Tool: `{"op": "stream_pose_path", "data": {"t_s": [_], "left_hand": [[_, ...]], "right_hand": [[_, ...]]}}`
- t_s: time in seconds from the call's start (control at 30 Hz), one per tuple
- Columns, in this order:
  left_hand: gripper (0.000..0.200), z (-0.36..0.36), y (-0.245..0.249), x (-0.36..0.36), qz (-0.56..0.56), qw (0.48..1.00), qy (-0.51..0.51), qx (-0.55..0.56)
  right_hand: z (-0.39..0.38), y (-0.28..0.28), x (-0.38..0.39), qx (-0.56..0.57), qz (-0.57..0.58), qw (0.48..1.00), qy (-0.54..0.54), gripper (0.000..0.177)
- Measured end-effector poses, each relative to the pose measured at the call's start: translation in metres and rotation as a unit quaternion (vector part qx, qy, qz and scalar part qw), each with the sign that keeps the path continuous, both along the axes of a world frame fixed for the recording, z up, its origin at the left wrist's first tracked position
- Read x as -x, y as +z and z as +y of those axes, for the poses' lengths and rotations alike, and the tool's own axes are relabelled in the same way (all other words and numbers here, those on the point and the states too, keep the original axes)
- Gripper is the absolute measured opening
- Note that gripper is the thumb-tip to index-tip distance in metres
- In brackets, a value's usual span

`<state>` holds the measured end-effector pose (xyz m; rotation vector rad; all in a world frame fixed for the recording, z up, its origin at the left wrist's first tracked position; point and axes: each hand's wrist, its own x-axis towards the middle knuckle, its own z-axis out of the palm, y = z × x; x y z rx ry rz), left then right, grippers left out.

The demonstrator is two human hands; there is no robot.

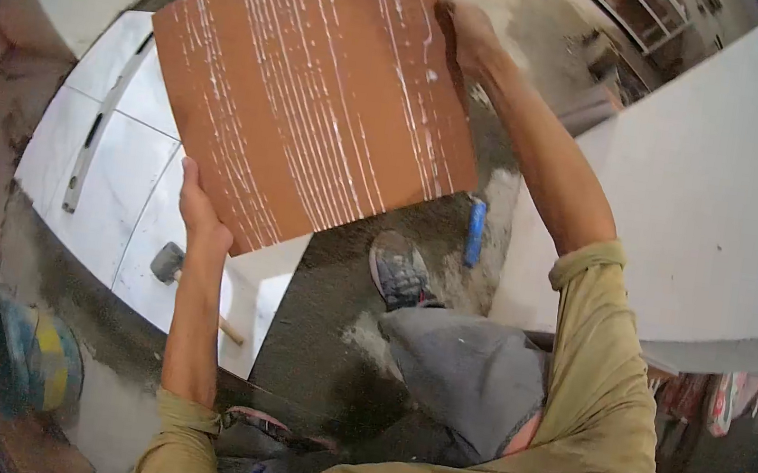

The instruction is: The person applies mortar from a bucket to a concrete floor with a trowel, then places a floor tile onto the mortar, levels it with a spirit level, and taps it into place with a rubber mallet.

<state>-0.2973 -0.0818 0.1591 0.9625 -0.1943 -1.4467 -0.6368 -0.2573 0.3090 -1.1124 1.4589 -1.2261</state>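
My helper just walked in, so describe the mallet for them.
Find the white floor tiles on the left. On them, partly hidden behind the left forearm, lies the mallet: blocky gray head, thin pale handle. The level farther off is one long, headless bar.

The picture's top edge cuts off a corner of the tile (315,104). The tile hides most fingers of the left hand (202,215) and right hand (470,36); the left forearm (196,318) covers part of the mallet (168,262).
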Motion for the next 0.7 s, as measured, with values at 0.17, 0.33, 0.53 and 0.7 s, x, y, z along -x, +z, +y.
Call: {"op": "stream_pose_path", "data": {"t_s": [0.17,0.33,0.53,0.7], "left_hand": [[0.060,-0.011,0.003,0.003,-0.003,0.999,-0.046,-0.009],[0.082,-0.005,-0.007,-0.017,0.054,0.995,-0.066,-0.046],[0.064,-0.009,-0.007,-0.018,0.036,0.995,-0.093,0.003],[0.053,-0.005,-0.002,-0.007,-0.047,0.994,-0.101,0.001]], "right_hand": [[-0.011,-0.014,0.014,0.052,-0.029,0.998,0.018,0.034],[-0.016,-0.031,0.032,-0.028,-0.006,0.998,0.056,0.040],[0.007,-0.017,0.005,-0.028,-0.029,0.999,0.015,0.033],[0.019,-0.024,0.009,0.001,0.006,1.000,0.019,0.034]]}}
